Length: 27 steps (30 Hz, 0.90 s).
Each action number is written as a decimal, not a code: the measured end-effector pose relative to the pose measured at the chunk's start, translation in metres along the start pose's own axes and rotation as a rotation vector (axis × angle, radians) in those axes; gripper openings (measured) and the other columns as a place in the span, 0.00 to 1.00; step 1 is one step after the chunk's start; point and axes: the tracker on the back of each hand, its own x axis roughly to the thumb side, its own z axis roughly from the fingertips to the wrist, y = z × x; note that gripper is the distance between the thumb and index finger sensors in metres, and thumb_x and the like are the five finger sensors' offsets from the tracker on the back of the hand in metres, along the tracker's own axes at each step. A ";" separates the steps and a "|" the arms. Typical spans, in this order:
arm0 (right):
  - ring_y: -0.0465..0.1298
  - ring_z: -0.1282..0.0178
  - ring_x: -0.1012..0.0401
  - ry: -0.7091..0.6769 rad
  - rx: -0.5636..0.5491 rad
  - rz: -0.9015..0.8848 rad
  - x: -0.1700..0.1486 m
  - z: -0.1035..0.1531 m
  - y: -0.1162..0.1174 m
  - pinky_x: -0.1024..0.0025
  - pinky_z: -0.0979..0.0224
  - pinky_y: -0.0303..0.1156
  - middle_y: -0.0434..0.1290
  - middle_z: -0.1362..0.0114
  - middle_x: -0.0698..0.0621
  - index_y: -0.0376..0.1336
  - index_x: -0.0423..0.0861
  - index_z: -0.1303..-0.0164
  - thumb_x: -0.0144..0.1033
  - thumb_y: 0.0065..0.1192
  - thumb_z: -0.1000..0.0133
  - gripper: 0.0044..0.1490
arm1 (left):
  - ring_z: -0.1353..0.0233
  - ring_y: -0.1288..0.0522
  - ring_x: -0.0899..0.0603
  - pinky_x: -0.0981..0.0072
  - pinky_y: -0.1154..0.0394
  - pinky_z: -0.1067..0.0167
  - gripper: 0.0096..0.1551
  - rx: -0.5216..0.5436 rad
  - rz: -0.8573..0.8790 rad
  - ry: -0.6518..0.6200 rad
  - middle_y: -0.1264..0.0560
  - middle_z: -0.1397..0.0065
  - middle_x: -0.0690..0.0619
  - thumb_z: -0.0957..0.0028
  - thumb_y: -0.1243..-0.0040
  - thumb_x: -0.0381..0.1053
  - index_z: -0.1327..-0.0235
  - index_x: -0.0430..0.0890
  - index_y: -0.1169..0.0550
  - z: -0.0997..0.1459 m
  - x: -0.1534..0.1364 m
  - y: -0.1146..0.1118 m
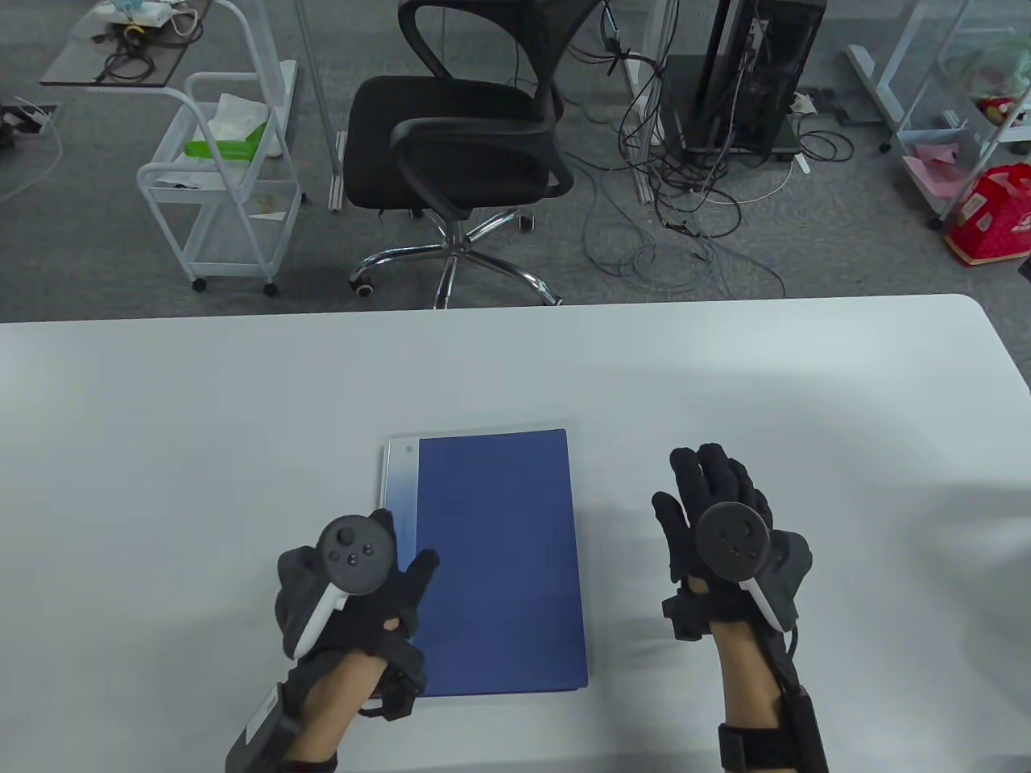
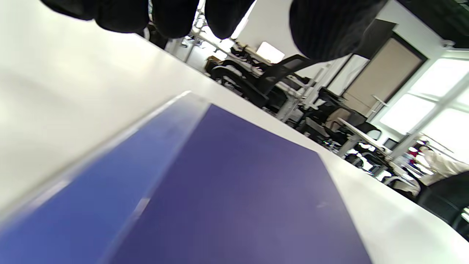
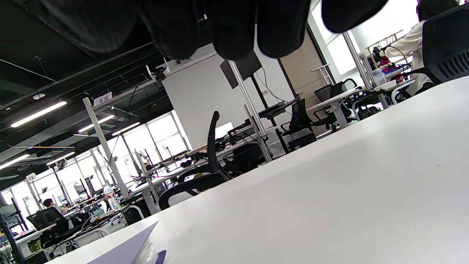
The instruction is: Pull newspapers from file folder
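A blue file folder [image 1: 499,564] lies flat on the white table [image 1: 161,451], with a pale strip along its left side. It fills the left wrist view [image 2: 234,198]; a corner of it shows in the right wrist view [image 3: 126,249]. My left hand [image 1: 362,580] hovers over the folder's left edge, fingers spread, holding nothing. My right hand [image 1: 717,515] is open above the bare table to the right of the folder, apart from it. No newspaper shows in any view.
A black office chair [image 1: 459,137] stands beyond the table's far edge. A white trolley [image 1: 221,185] is at the far left, and a computer tower with tangled cables [image 1: 725,145] is at the far right.
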 end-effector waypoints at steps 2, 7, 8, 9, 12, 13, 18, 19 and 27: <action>0.64 0.19 0.41 -0.003 -0.002 0.007 0.000 0.000 0.000 0.34 0.27 0.59 0.62 0.18 0.45 0.60 0.57 0.28 0.57 0.56 0.52 0.40 | 0.24 0.40 0.12 0.21 0.39 0.34 0.49 0.000 -0.031 -0.028 0.42 0.17 0.27 0.47 0.43 0.61 0.18 0.35 0.37 -0.007 0.019 -0.008; 0.64 0.19 0.41 -0.005 -0.004 0.012 0.000 0.000 -0.001 0.34 0.27 0.59 0.62 0.19 0.45 0.60 0.57 0.28 0.57 0.56 0.52 0.40 | 0.24 0.39 0.13 0.22 0.37 0.35 0.49 -0.061 -0.150 -0.072 0.40 0.17 0.28 0.47 0.44 0.62 0.17 0.36 0.38 -0.028 0.059 -0.049; 0.64 0.19 0.41 -0.005 -0.005 0.006 0.000 0.000 -0.001 0.34 0.27 0.59 0.62 0.19 0.45 0.60 0.56 0.28 0.57 0.56 0.52 0.40 | 0.25 0.39 0.13 0.22 0.37 0.35 0.50 -0.084 -0.171 -0.074 0.40 0.17 0.28 0.47 0.44 0.62 0.17 0.36 0.38 -0.035 0.068 -0.065; 0.64 0.19 0.41 -0.005 -0.004 0.004 0.000 0.000 -0.001 0.34 0.27 0.59 0.62 0.18 0.45 0.60 0.57 0.28 0.57 0.56 0.52 0.40 | 0.25 0.39 0.13 0.22 0.37 0.35 0.50 -0.095 -0.180 -0.070 0.40 0.18 0.27 0.46 0.45 0.62 0.17 0.35 0.38 -0.038 0.072 -0.073; 0.64 0.19 0.41 -0.006 -0.006 0.003 0.000 -0.001 -0.001 0.34 0.27 0.59 0.62 0.18 0.45 0.60 0.57 0.28 0.57 0.56 0.52 0.40 | 0.26 0.38 0.12 0.21 0.36 0.36 0.50 -0.111 -0.215 -0.053 0.41 0.18 0.26 0.46 0.45 0.62 0.18 0.33 0.38 -0.049 0.088 -0.104; 0.64 0.19 0.41 -0.006 -0.006 0.001 0.000 -0.001 -0.001 0.34 0.27 0.59 0.62 0.18 0.45 0.60 0.57 0.28 0.57 0.56 0.52 0.40 | 0.26 0.39 0.11 0.20 0.35 0.36 0.51 -0.129 -0.232 -0.038 0.42 0.18 0.25 0.46 0.45 0.63 0.18 0.33 0.39 -0.052 0.092 -0.112; 0.64 0.19 0.41 0.005 -0.006 -0.020 -0.002 -0.002 0.000 0.34 0.27 0.59 0.62 0.18 0.46 0.60 0.57 0.28 0.58 0.56 0.52 0.40 | 0.28 0.56 0.07 0.13 0.45 0.38 0.63 -0.284 -0.293 0.110 0.57 0.19 0.19 0.49 0.45 0.67 0.21 0.26 0.53 -0.065 0.108 -0.152; 0.63 0.19 0.41 0.007 -0.005 -0.023 -0.003 -0.002 -0.001 0.34 0.27 0.58 0.62 0.18 0.46 0.60 0.57 0.28 0.58 0.56 0.52 0.40 | 0.30 0.59 0.07 0.12 0.49 0.39 0.64 -0.321 -0.300 0.130 0.62 0.21 0.20 0.48 0.45 0.67 0.23 0.26 0.56 -0.066 0.110 -0.157; 0.64 0.19 0.41 0.022 -0.003 -0.047 -0.006 -0.003 -0.003 0.35 0.27 0.59 0.62 0.18 0.46 0.60 0.57 0.28 0.58 0.56 0.52 0.40 | 0.32 0.44 0.05 0.16 0.35 0.41 0.48 -0.225 -0.307 0.119 0.53 0.21 0.20 0.45 0.46 0.51 0.24 0.26 0.49 -0.063 0.122 -0.153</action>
